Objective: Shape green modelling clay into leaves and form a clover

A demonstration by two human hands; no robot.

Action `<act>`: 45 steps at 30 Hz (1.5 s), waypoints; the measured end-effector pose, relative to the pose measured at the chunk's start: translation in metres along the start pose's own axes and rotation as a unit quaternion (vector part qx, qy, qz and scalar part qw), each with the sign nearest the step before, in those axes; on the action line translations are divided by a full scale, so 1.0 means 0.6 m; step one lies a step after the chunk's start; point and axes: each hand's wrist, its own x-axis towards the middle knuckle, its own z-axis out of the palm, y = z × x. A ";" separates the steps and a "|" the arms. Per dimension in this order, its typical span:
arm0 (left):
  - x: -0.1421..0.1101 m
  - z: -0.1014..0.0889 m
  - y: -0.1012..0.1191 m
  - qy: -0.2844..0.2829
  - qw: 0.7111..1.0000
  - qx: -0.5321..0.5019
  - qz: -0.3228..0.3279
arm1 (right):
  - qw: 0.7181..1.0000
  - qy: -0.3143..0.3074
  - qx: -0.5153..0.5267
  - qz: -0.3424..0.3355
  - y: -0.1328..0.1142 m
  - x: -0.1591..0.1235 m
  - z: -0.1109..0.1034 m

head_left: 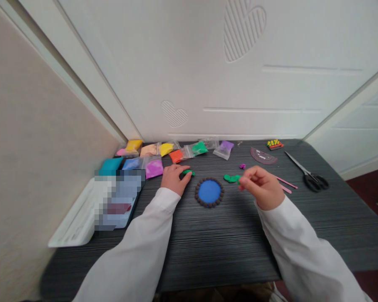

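Observation:
A blue clay disc (209,191) ringed with dark brown clay balls lies flat on the table in front of me. To its upper left, my left hand (174,179) rests on the tabletop, thumb and fingers around a piece of green clay (189,172). Right of the disc, my right hand (262,186) is closed in a pinch, with a small bit of green showing at the fingertips. Beside those fingertips lies a scalloped green clay strip (231,178). A small purple clay lump (242,166) sits just beyond my right hand.
Bags of coloured clay, including a purple one (224,149), line the back. At left are a white tray (72,222) and a blurred-out device (122,201). Scissors (311,178), a protractor (263,156), pink tools (286,182) and a yellow-topped clay model (274,144) lie at right.

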 end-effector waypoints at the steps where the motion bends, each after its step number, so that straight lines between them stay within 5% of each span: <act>1: 0.000 0.001 0.000 0.002 1.000 0.004 0.002 | 0.996 -0.021 -0.086 -0.014 0.003 -0.014 0.000; 4: 0.000 0.004 0.000 0.004 1.000 0.016 0.011 | 0.949 -0.151 -0.274 -0.046 0.020 -0.062 -0.003; 6: 0.001 0.006 -0.001 0.007 1.000 0.025 0.016 | 0.927 -0.184 -0.320 -0.067 0.032 -0.089 -0.005; 13: -0.011 -0.005 0.038 0.046 0.996 0.071 0.043 | 0.911 -0.176 -0.368 -0.064 0.036 -0.112 -0.009; 20: -0.025 0.004 0.166 -0.029 0.987 0.096 0.125 | 0.916 -0.157 -0.359 -0.084 0.046 -0.110 -0.014; 25: -0.012 0.031 0.212 -0.067 0.982 0.117 0.130 | 0.917 -0.155 -0.354 -0.102 0.052 -0.111 -0.019; 45: -0.001 0.053 0.207 -0.080 0.971 0.139 0.176 | 0.950 -0.040 -0.294 -0.095 0.039 -0.111 -0.033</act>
